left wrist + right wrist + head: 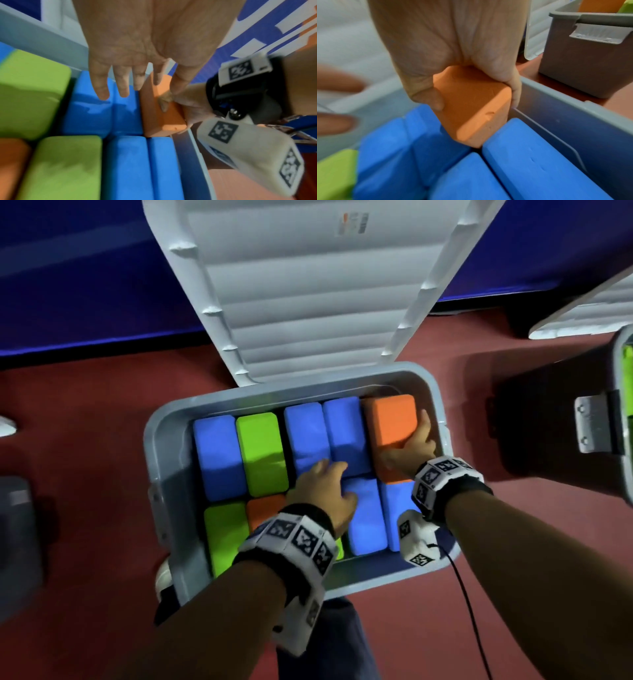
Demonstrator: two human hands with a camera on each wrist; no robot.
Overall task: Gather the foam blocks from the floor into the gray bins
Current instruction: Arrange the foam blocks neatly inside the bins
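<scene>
A gray bin (376, 575) stands on the red floor with its white lid (308, 296) tipped open behind it. Blue, green and orange foam blocks fill it in two rows. My right hand (411, 440) grips an orange block (388, 419) at the far right corner. The thumb (436, 102) is on its left face, and the fingers sit between the block and the bin wall. The orange block (471, 108) is tilted, its lower end wedged above the blue blocks (530, 169). My left hand (325, 484) lies flat with straight fingers (102, 93) on the middle blue blocks (346, 433).
A second gray bin (616, 419) with a latch handle stands just to the right, a green block showing inside, and another white lid (582, 316) lies behind it. A blue padded wall (85, 285) runs along the back. A gray object (17, 525) sits at the left edge. A black cable (469, 611) hangs from my right wrist.
</scene>
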